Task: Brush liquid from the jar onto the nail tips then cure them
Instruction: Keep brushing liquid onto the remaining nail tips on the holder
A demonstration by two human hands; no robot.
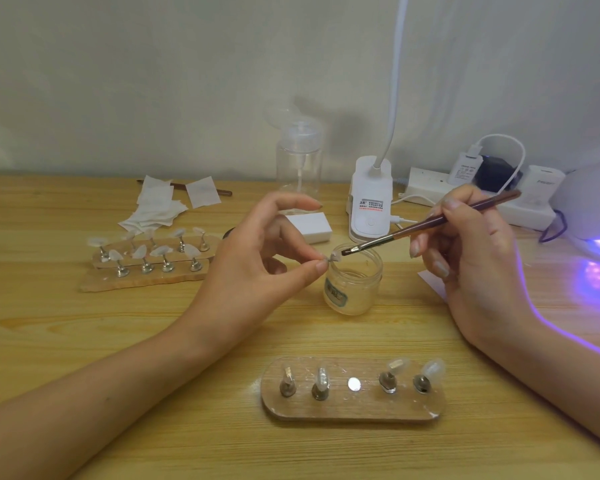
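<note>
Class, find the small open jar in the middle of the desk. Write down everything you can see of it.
The jar is small, round and clear, glass or plastic by its look, with a ribbed neck and no lid on. A pale label with a dark border sits on its front; the print is unreadable. It stands upright on the wooden table, between the left hand and right hand. The tip of the brush and a pinched nail tip hover over its rim.

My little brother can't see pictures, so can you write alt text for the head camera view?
Over an open jar, a left hand pinches a small nail tip while the right hand touches a brush to it. A wooden stand with more tips lies nearer, and a lamp glows purple at the right.
</note>
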